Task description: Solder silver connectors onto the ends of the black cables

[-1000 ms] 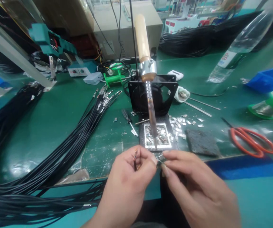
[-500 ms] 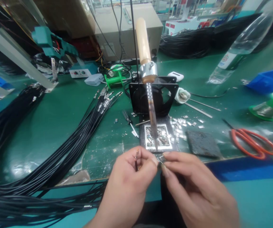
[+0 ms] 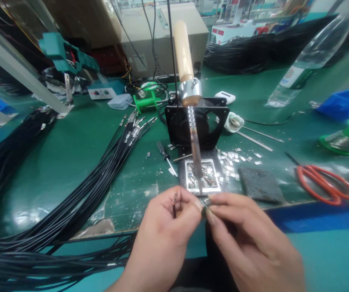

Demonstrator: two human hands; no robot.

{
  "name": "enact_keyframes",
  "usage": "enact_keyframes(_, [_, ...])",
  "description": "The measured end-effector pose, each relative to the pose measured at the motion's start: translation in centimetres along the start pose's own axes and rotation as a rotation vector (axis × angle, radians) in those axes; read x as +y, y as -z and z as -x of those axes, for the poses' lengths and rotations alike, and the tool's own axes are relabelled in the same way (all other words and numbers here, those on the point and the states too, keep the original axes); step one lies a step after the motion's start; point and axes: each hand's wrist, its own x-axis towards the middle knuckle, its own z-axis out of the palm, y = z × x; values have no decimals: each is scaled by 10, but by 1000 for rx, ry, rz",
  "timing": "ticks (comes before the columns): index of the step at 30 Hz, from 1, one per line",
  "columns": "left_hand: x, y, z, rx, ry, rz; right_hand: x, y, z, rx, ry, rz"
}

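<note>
My left hand [image 3: 162, 235] is closed round a thin black wire [image 3: 174, 202] whose bare end sticks up between the fingers. My right hand [image 3: 250, 239] pinches a small metal terminal [image 3: 205, 204] right against the left fingertips. Both hands meet just below the tip of a soldering iron [image 3: 192, 134], which hangs from a stand, wooden handle up. Under the tip sits a small square tray [image 3: 203, 175] with several metal terminals.
A large bundle of black cables [image 3: 55, 202] spreads across the left of the green mat. A black fan [image 3: 197, 125] stands behind the iron. Loose terminals [image 3: 233, 160], a dark sponge [image 3: 261, 184], red scissors [image 3: 326, 182], a solder spool [image 3: 344, 136] and a plastic bottle [image 3: 308, 56] lie right.
</note>
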Motion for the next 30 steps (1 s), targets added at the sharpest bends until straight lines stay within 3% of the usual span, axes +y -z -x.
enact_keyframes(30, [5, -1, -4, -6, 14, 27, 1, 0, -5, -4, 12, 11])
